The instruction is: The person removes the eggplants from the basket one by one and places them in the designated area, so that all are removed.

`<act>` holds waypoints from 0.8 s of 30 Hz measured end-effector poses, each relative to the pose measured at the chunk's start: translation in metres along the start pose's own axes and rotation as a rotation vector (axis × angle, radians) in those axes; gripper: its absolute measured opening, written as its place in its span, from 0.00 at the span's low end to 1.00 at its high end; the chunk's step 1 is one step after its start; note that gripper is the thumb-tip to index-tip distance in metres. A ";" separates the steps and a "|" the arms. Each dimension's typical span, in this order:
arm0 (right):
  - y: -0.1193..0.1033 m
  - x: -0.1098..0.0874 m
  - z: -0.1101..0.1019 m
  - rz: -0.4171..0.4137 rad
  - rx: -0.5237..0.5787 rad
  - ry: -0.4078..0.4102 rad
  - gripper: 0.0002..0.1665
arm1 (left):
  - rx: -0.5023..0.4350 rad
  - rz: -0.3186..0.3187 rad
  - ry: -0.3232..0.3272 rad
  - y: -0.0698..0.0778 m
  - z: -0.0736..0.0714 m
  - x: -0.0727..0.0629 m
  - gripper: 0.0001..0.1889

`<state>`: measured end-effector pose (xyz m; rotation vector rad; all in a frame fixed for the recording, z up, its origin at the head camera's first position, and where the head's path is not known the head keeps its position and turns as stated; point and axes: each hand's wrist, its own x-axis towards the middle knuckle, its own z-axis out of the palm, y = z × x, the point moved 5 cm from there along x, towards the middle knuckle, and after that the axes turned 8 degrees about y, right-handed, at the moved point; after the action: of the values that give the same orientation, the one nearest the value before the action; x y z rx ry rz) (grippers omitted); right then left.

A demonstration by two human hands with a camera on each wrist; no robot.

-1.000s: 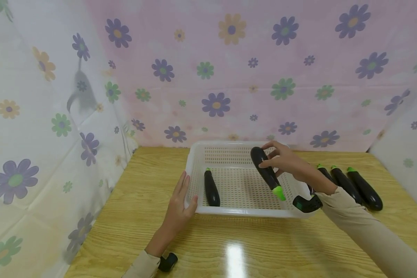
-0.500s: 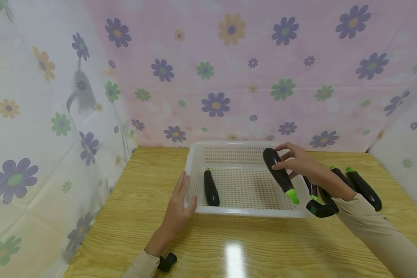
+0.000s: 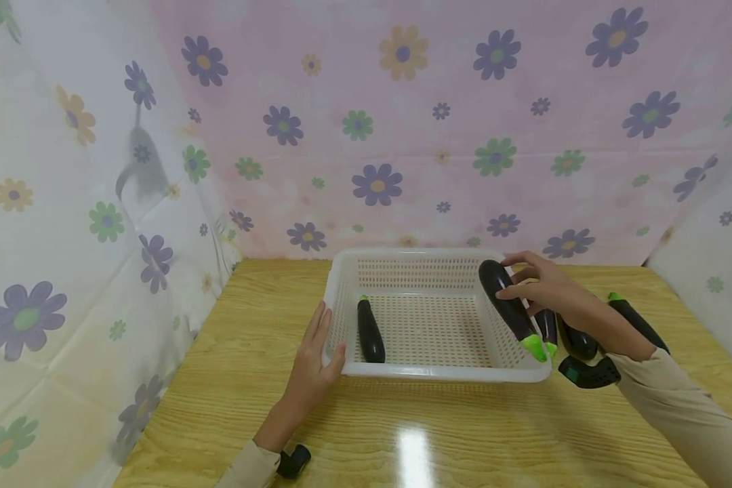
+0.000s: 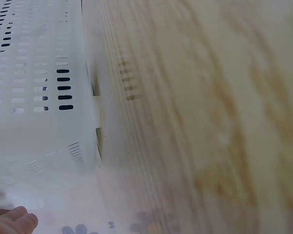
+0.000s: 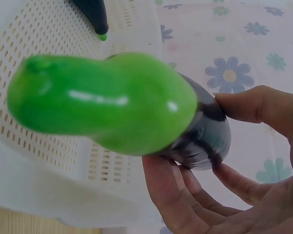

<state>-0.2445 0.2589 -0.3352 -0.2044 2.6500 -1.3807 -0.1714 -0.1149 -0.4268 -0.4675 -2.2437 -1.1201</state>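
My right hand grips a dark purple eggplant with a bright green stem end, tilted with that end toward me. It overlaps the right wall of a white perforated basket in the head view. In the right wrist view, thumb and fingers pinch the held eggplant's dark body behind the green cap. My left hand lies along the basket's left side, fingers extended; only a few of its fingertips show in the left wrist view. Another eggplant lies inside the basket, toward its left wall.
Right of the basket, several more eggplants lie on the wood-grain table: one eggplant right by its wall, another eggplant partly under my arm, and one eggplant farther right. Flowered cloth stands behind and along the sides.
My right hand has carried the eggplant rightward, from above the basket's inside to its right wall. My left hand, the basket and the eggplant inside have stayed put.
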 end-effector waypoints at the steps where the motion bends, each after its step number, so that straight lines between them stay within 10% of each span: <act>1: 0.000 -0.001 -0.001 0.005 -0.003 0.002 0.43 | 0.003 0.001 0.001 -0.001 0.000 0.000 0.34; 24: 0.021 -0.016 -0.030 0.034 -0.060 0.069 0.45 | -0.017 -0.004 -0.005 0.000 0.000 0.000 0.34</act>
<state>-0.2354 0.2978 -0.3348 -0.1202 2.7399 -1.3233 -0.1712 -0.1149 -0.4269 -0.4732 -2.2416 -1.1415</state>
